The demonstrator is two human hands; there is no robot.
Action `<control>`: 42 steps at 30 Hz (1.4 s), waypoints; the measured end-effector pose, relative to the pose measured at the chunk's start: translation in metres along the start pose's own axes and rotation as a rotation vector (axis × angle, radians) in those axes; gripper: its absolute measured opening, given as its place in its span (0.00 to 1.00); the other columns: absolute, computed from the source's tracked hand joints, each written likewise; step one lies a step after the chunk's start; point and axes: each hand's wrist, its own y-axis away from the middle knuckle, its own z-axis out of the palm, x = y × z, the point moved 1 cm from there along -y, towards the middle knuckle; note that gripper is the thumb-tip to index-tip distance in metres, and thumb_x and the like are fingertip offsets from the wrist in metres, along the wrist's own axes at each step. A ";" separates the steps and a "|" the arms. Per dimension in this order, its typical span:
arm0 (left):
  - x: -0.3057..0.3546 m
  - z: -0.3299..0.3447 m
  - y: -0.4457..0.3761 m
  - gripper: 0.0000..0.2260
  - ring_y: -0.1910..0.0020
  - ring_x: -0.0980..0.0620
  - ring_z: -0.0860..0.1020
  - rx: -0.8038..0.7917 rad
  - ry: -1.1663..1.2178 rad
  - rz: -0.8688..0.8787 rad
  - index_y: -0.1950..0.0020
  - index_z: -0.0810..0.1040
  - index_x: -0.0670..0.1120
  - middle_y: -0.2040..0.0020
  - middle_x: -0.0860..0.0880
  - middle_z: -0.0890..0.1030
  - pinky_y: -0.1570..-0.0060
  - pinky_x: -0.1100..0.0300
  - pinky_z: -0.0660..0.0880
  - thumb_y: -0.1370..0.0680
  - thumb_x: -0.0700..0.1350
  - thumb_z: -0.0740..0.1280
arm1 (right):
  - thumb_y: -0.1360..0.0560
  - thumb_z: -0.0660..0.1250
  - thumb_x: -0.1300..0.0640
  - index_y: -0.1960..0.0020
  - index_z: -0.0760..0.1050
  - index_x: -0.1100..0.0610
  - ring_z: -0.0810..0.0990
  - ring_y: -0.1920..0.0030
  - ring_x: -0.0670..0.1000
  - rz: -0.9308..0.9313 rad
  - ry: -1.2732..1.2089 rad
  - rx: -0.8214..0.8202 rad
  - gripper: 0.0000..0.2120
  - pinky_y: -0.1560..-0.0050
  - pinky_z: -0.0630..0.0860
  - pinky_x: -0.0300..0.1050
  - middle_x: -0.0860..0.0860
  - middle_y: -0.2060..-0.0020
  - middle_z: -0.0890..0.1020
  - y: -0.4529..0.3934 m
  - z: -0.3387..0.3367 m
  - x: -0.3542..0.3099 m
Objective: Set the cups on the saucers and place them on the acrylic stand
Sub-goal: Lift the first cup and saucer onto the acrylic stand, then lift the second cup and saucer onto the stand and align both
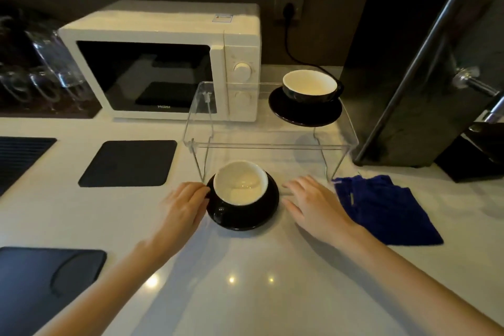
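Observation:
A black cup with a white inside [240, 183] sits on a black saucer [268, 209] on the white counter, just in front of the clear acrylic stand [261, 139]. My left hand [185, 206] touches the saucer's left rim with its fingertips. My right hand [313, 203] hovers open a little to the right of the saucer, fingers spread, apart from it. A second black cup [309, 86] rests on its own saucer [305, 112] on top of the stand at its right end.
A white microwave [163, 63] stands behind the stand. A blue cloth [381, 207] lies to the right. Dark mats [128, 162] [49, 278] lie on the counter at left. Upturned glasses [51, 63] sit far left. A dark appliance [425, 63] rises at right.

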 end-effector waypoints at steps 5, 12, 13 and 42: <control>-0.010 0.031 0.020 0.17 0.58 0.46 0.76 -0.149 0.215 -0.503 0.45 0.78 0.39 0.56 0.42 0.79 0.58 0.58 0.70 0.23 0.50 0.59 | 0.24 0.61 0.51 0.39 0.66 0.59 0.79 0.50 0.57 0.409 -0.358 -0.098 0.18 0.54 0.77 0.52 0.56 0.49 0.79 -0.010 0.034 -0.012; -0.007 0.024 0.002 0.10 0.73 0.51 0.81 -0.235 0.960 -0.986 0.48 0.78 0.38 0.66 0.44 0.82 0.73 0.61 0.79 0.25 0.43 0.65 | 0.25 0.60 0.64 0.46 0.65 0.60 0.79 0.76 0.55 0.701 -0.939 -0.092 0.09 0.77 0.78 0.46 0.59 0.68 0.80 -0.020 0.059 -0.018; -0.006 0.023 0.001 0.10 0.72 0.52 0.82 -0.242 1.059 -1.017 0.47 0.77 0.37 0.64 0.42 0.82 0.73 0.61 0.79 0.25 0.41 0.66 | 0.25 0.60 0.65 0.47 0.65 0.59 0.80 0.74 0.56 0.697 -0.965 -0.085 0.09 0.75 0.80 0.48 0.59 0.67 0.80 -0.020 0.060 -0.018; 0.015 -0.112 -0.030 0.03 0.67 0.50 0.84 0.077 1.137 -0.767 0.60 0.82 0.43 0.68 0.46 0.86 0.74 0.68 0.76 0.30 0.37 0.69 | 0.29 0.67 0.67 0.54 0.71 0.56 0.80 0.78 0.50 0.292 -1.219 0.146 0.09 0.78 0.77 0.39 0.52 0.78 0.82 -0.029 -0.071 -0.053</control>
